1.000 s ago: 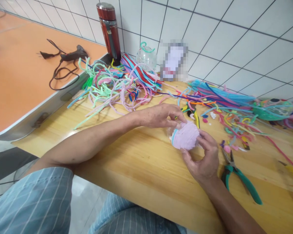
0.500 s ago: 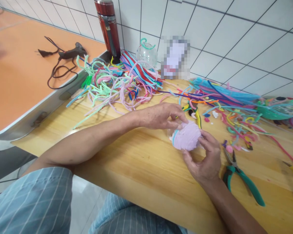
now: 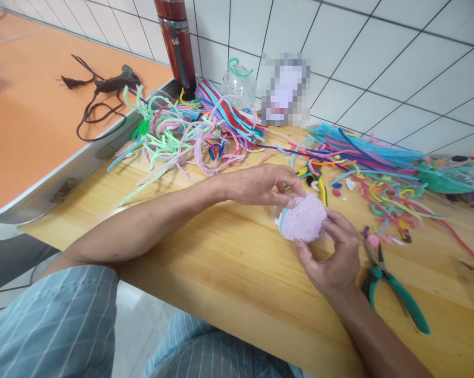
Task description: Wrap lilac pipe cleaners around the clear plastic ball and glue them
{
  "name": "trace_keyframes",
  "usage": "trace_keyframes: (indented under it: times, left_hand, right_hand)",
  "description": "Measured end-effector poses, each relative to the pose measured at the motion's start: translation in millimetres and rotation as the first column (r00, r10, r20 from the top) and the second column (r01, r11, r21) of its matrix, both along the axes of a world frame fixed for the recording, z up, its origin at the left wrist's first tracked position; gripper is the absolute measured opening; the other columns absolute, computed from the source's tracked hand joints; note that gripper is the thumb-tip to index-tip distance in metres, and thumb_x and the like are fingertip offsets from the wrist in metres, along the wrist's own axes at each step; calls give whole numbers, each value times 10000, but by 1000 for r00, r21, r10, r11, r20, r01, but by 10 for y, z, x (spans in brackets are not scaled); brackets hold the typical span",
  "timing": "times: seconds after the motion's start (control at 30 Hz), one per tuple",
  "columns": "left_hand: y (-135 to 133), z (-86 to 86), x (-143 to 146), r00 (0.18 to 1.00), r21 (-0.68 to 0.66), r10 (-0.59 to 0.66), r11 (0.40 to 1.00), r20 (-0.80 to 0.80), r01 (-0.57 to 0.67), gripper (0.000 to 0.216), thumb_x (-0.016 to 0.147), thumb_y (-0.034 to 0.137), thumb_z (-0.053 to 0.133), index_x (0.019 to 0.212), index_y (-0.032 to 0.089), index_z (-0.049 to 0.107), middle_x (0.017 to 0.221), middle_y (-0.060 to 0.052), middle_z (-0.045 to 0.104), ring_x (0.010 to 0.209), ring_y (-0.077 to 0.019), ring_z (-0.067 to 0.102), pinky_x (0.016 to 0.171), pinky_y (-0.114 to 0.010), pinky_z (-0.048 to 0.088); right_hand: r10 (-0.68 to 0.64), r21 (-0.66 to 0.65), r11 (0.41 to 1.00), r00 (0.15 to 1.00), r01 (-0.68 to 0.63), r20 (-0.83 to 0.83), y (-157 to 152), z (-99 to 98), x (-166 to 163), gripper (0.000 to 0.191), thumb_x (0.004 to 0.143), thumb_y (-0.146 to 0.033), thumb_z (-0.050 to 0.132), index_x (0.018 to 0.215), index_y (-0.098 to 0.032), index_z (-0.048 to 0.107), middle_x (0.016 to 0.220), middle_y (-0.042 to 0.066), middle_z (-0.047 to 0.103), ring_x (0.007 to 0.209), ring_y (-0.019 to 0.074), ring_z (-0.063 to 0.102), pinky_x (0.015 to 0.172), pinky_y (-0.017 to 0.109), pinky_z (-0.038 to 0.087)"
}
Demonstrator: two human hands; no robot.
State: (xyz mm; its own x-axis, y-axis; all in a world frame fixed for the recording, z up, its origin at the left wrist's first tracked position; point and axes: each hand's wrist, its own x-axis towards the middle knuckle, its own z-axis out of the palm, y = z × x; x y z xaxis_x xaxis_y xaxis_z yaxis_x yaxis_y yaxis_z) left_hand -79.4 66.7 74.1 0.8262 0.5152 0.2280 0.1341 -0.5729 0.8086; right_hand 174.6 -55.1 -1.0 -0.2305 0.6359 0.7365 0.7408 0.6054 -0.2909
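A rounded lilac piece [image 3: 304, 219], apparently covered in wound pipe cleaners, is held just above the wooden table. A light-blue band runs along its left side, where a clear part shows faintly. My left hand [image 3: 269, 185] pinches its upper left edge between thumb and fingers. Around its right side and underside curls my right hand [image 3: 336, 252], the thumb below and the fingers on the right edge. Close to the right hand lie green-handled pliers [image 3: 392, 286] with their jaws apart. Yellow-and-black handled pliers [image 3: 321, 190] lie partly hidden behind the lilac piece.
Tangled pipe cleaners [image 3: 189, 136] and a blue bundle [image 3: 374, 147] line the back. A red flask [image 3: 176, 44], a clear jar [image 3: 239, 86] and a blurred-out phone [image 3: 286, 92] stand by the tiled wall. A corded black tool [image 3: 120, 81] lies on the orange table.
The view has shifted very slightly. Both hands keep their hold on the lilac piece, in almost the same pose.
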Motion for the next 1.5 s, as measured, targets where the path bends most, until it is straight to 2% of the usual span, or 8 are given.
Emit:
trace_keyframes:
  times: [0.3,0.57,0.93,1.13,1.23,1.3,1.4,1.5]
  left_hand:
    - [-15,-93,45,999,119,32,992,26,-35,223,993,265,696,1185,171,761,1146,-120,743,985,-162,677,904,-290,576]
    - [57,-63,36,999,26,-45,999,19,45,207,981,178,678,1164,206,770,1190,-81,765,1057,-165,684,980,-301,549]
    - [10,-47,34,1000,12,5,1000,16,-5,215,937,166,718,1142,201,772,1184,-90,751,1015,-156,676,881,-266,564]
    - [23,-53,15,999,-47,-23,999,38,25,223,986,272,657,1178,203,746,1192,-81,737,1117,-193,676,986,-310,547]
    - [-11,-13,1,999,-199,-25,979,42,33,358,1066,355,488,1343,205,660,1316,-91,701,1161,-211,684,887,-284,571]
    - [-40,3,12,1000,-225,0,974,29,7,408,1086,407,434,1391,213,622,1379,-90,677,1198,-212,678,879,-270,568]
    - [-66,-14,59,997,-159,64,985,-47,-70,441,1073,501,477,1360,215,651,1417,-89,680,1312,-239,630,1035,-321,525]
    - [-82,-63,122,993,-149,73,985,-93,-86,542,989,608,616,1350,206,661,1345,-103,718,1227,-256,669,1006,-352,535]
  right_hand:
    - [0,-37,999,1000,0,-13,-11,-45,37,675,795,-332,850,1380,-270,519,1411,155,641,1276,373,671,953,614,632]
    - [-20,-101,995,998,14,-61,-18,-102,73,645,788,-334,857,1344,-255,539,1410,174,640,1298,386,661,989,650,608]
    - [0,-76,997,998,-4,-56,-18,-77,51,667,778,-296,862,1357,-254,535,1429,169,640,1304,381,662,994,638,613]
    - [-8,-104,995,997,0,-76,-20,-108,75,675,769,-312,869,1353,-252,535,1431,175,628,1318,373,651,1015,643,598]
    - [-7,-90,996,998,2,-63,-15,-70,50,685,772,-310,872,1362,-249,530,1421,177,633,1312,372,651,1011,646,596]
    - [-6,-58,998,1000,5,-30,-6,-20,14,666,783,-324,863,1357,-245,535,1398,173,647,1285,371,663,990,635,603]
    - [-8,7,1000,1000,8,29,7,56,-42,632,806,-347,843,1352,-249,539,1350,154,671,1231,352,686,951,587,620]
    - [-3,33,999,997,0,75,10,95,-75,636,822,-350,837,1368,-263,524,1340,141,674,1221,335,692,943,551,626]
